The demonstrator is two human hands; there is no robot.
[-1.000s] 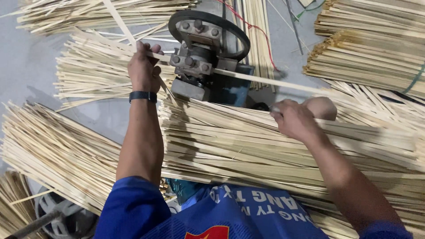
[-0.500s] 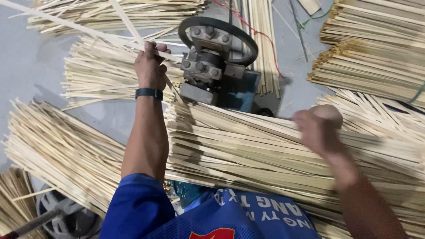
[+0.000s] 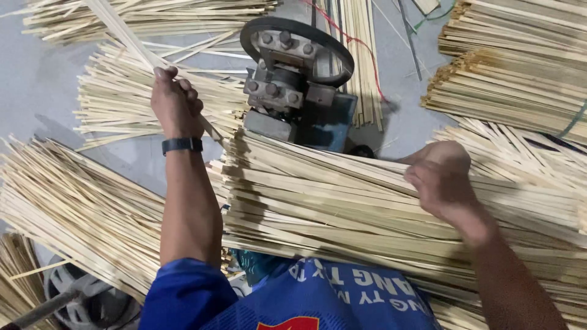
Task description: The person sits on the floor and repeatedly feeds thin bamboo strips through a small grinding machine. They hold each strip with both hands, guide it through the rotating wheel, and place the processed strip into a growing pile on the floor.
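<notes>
The left hand (image 3: 176,101) has pulled its gripped strip (image 3: 119,33) clear of the machine (image 3: 293,79) — the right hand (image 3: 441,177) now curls onto the stack (image 3: 342,201).

A wheeled machine (image 3: 298,79) stands on the floor (image 3: 36,79) behind a stack of strips (image 3: 367,208). More strip piles lie left (image 3: 73,208), far left behind (image 3: 122,98) and right (image 3: 513,73).

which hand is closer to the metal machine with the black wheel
Left. The left hand grips a thin strip just beside the machine. The right hand rests on the stack of strips, lower and farther off.
</notes>
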